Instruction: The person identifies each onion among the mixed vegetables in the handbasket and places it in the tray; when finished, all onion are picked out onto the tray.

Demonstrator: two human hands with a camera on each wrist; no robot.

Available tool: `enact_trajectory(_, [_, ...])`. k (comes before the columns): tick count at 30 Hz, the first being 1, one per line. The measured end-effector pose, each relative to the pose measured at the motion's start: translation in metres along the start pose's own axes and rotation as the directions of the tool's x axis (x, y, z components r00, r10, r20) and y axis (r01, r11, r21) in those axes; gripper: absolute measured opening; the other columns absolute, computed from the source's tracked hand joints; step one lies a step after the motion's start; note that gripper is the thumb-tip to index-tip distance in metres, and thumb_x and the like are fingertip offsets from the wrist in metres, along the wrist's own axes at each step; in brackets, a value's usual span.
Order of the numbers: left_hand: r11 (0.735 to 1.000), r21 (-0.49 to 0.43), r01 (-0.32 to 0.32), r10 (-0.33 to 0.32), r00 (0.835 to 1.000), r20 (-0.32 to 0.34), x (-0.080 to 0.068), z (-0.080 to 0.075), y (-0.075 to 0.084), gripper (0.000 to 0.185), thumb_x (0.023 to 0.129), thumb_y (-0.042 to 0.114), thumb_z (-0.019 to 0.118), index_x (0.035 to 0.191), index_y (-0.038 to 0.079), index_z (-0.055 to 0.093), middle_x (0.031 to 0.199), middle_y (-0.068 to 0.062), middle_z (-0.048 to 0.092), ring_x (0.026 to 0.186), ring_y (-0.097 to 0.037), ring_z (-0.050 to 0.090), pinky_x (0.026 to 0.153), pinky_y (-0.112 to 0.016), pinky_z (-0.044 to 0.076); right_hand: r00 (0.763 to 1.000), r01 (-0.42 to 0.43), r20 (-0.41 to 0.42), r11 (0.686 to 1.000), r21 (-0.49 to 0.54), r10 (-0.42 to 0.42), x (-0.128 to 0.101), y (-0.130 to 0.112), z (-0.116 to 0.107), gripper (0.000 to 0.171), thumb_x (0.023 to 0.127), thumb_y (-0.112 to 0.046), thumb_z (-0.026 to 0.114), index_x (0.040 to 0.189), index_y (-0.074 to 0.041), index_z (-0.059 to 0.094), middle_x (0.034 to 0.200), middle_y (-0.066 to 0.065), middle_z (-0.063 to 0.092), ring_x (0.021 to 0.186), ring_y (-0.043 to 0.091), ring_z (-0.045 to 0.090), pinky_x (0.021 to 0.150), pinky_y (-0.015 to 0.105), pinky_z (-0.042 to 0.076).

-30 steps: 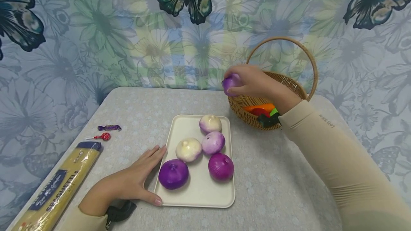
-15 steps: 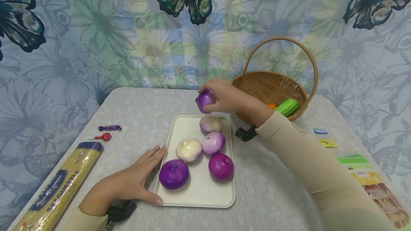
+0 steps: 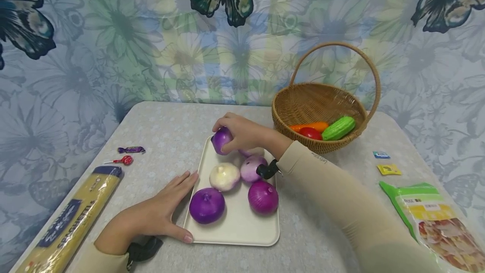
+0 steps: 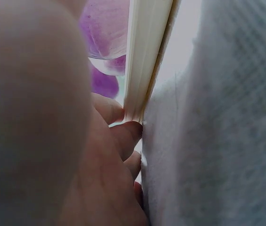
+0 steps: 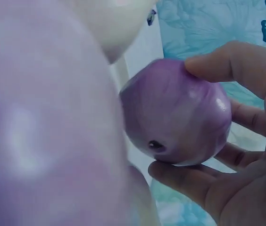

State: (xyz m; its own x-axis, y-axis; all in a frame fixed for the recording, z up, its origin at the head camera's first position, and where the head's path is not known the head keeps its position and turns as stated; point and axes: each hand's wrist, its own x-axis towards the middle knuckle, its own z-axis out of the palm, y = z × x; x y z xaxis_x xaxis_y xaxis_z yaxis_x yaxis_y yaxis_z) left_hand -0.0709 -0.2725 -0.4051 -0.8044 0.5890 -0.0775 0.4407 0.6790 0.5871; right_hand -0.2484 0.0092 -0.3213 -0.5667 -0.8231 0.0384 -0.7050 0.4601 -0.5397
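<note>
My right hand [image 3: 242, 132] holds a purple turnip [image 3: 222, 140] over the far left corner of the cream tray [image 3: 242, 238]; in the right wrist view its thumb and fingers curl around the turnip [image 5: 180, 115]. On the tray lie a white-and-purple turnip [image 3: 224, 177], a pale purple one [image 3: 251, 168], a deep purple one [image 3: 206, 205] and a magenta onion [image 3: 263, 197]. Another turnip is mostly hidden behind my right hand. My left hand [image 3: 159, 212], thumb and fingers spread, touches the tray's left side; in the left wrist view its fingertips [image 4: 133, 129] meet the rim [image 4: 145, 52].
A wicker basket [image 3: 282, 111] at back right contains a carrot [image 3: 318, 126], a red vegetable [image 3: 310, 133] and a green one [image 3: 339, 128]. Spaghetti [image 3: 72, 218], a wrapped candy [image 3: 131, 149] and a lollipop [image 3: 126, 160] lie left; small packets [image 3: 388, 169] and a food bag [image 3: 435, 222] right.
My right hand has carried the purple turnip from above the basket leftward and down to the tray's far left corner. The left hand has stayed at the tray's side.
</note>
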Motion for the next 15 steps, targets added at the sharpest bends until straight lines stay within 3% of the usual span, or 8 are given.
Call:
enact_trajectory(9, [1.0,-0.007,-0.008,0.008,1.0,0.005,-0.001,-0.001,0.001,0.145,0.065,0.078,0.086,0.168,0.002,0.016,0.173,-0.019,0.014,0.156,-0.045,0.006,0.118,-0.07,0.014,0.998,0.022,0.064,1.0,0.009,-0.023,0.009,0.001,0.015,0.057,0.09,-0.02,0.087,0.139,-0.005,0.062,0.137,0.01,0.054,0.125,0.019,0.054,0.107,0.023,0.04])
enact_trajectory(15, [1.0,-0.006,0.011,-0.011,1.0,0.009,-0.001,-0.002,0.001,0.146,0.065,0.078,0.085,0.168,0.003,0.015,0.173,-0.02,0.013,0.156,-0.046,0.005,0.118,-0.07,0.016,0.998,0.046,0.044,0.999,-0.015,-0.046,0.009,0.005,0.019,0.055,0.089,-0.019,0.088,0.136,-0.004,0.064,0.135,0.009,0.058,0.127,0.019,0.054,0.108,0.022,0.038])
